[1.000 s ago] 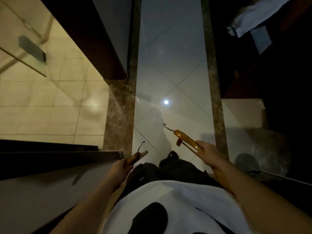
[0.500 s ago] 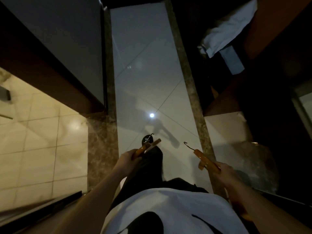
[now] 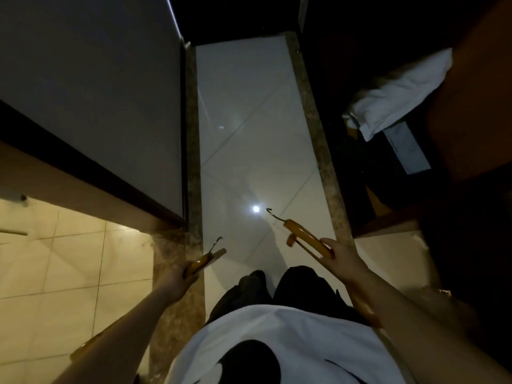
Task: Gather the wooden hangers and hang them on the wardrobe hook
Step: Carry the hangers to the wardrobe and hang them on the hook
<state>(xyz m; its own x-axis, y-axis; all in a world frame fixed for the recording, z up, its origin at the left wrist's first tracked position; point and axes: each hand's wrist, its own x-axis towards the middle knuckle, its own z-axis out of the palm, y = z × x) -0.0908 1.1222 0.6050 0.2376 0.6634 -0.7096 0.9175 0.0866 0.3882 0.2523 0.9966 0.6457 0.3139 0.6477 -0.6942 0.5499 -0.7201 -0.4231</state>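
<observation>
Wooden hanger (image 3: 304, 237) gripped in right hand (image 3: 343, 259), second hanger (image 3: 205, 260) gripped in left hand (image 3: 177, 279)

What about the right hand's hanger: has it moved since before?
Yes. The hanger went forward over the floor; it now reaches past the door frame corner.

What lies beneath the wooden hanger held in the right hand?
Glossy white floor tiles show under the hanger. The right hand grips it, hiding part of it and the floor below.
</observation>
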